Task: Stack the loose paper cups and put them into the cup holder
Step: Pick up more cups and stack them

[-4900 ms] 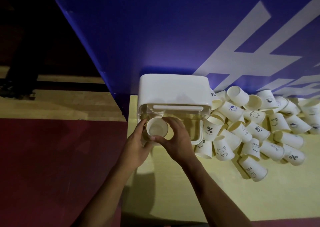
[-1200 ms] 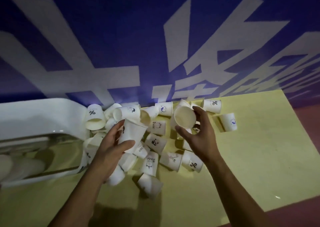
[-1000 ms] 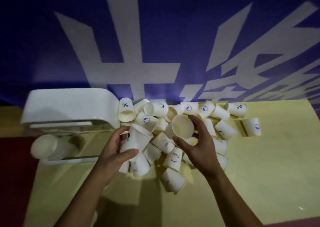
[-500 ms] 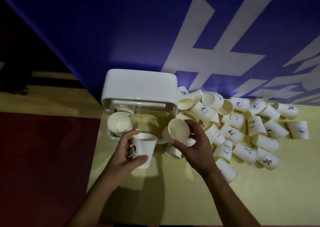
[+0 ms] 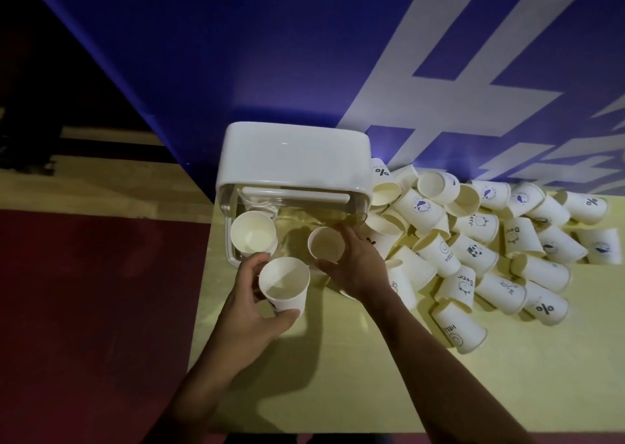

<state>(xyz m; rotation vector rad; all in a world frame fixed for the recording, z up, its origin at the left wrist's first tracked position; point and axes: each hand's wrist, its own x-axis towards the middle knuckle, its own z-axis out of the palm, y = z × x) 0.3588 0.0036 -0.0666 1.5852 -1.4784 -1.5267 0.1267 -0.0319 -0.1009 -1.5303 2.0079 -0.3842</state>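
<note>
A white cup holder [image 5: 294,159] with a clear front stands at the table's back left corner. A stack of cups [image 5: 253,232] lies in its left side, mouth toward me. My left hand [image 5: 250,301] grips a white paper cup [image 5: 284,283] just in front of the holder. My right hand [image 5: 355,264] holds a second paper cup [image 5: 326,244] at the holder's open front, right of the stack. Several loose printed cups [image 5: 473,251] lie heaped to the right.
The yellow table [image 5: 372,393] ends at its left edge beside the holder, with a dark red floor [image 5: 94,308] beyond. A blue wall with white lettering [image 5: 406,71] rises directly behind the holder and the heap.
Both hands took a cup each from the heap and carried them left. The right hand's cup has reached the holder's opening; the left hand's cup now sits lower, in front of the holder.
</note>
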